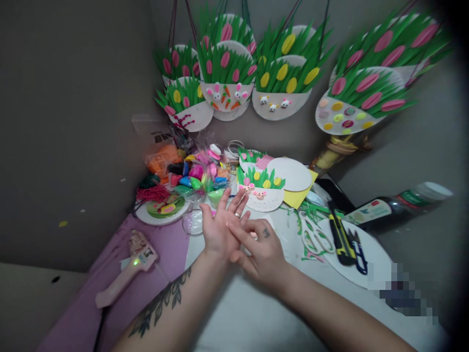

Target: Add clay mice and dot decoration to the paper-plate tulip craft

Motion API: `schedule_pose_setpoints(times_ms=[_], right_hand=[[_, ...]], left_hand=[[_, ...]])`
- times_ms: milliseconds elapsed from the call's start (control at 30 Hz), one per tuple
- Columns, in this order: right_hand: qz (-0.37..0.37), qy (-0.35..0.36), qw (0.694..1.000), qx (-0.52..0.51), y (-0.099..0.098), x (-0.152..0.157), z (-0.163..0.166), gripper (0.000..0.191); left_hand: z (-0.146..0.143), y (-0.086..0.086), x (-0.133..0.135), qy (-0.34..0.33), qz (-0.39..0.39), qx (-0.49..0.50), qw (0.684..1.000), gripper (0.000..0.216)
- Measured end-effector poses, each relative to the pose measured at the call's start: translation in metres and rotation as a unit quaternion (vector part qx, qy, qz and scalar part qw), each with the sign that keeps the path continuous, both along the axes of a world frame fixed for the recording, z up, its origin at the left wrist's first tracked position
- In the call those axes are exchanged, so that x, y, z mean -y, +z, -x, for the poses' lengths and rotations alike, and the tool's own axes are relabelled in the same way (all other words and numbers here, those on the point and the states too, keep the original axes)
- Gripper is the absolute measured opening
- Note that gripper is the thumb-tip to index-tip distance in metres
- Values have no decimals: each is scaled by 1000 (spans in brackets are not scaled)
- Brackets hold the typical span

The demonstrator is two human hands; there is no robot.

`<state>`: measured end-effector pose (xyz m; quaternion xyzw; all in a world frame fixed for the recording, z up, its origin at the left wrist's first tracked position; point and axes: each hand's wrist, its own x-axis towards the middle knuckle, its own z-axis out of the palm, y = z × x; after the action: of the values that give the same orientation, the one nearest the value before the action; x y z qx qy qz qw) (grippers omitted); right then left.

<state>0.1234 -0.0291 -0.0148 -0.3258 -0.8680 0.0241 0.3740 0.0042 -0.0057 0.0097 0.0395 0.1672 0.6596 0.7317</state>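
Note:
My left hand (222, 232) is held palm up with its fingers spread, a ring on one finger. The index finger of my right hand (262, 249) presses on that palm, its thumb apart below. Anything small under the fingertip is too hidden to make out. Just beyond my fingers lies a half-round paper-plate craft (269, 199) with green paper grass, yellow and pink paper tulips and two small pink-eared animal faces. A clear round lid or dish (192, 222) rests to the left of my left hand.
Bagged coloured clay (196, 171) is heaped at the back left. A glue gun (134, 266) with a green light lies at left. At right are white scissors (315, 237), a cutter knife (341, 237), dark snips (358, 252) and a tipped bottle (390, 208). Plate crafts (282, 105) hang behind.

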Motion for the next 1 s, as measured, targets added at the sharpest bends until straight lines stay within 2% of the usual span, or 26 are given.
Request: schedule_pose_setpoints(times_ms=[200,1000], right_hand=[[-4,-4,1000,2,-1,0,0,55],[-16,3,1000,3,0,-1,0,52]], left_hand=[[-1,1,1,1,9,-30,1000,76],[-3,7,2,0,21,-40,999,77]])
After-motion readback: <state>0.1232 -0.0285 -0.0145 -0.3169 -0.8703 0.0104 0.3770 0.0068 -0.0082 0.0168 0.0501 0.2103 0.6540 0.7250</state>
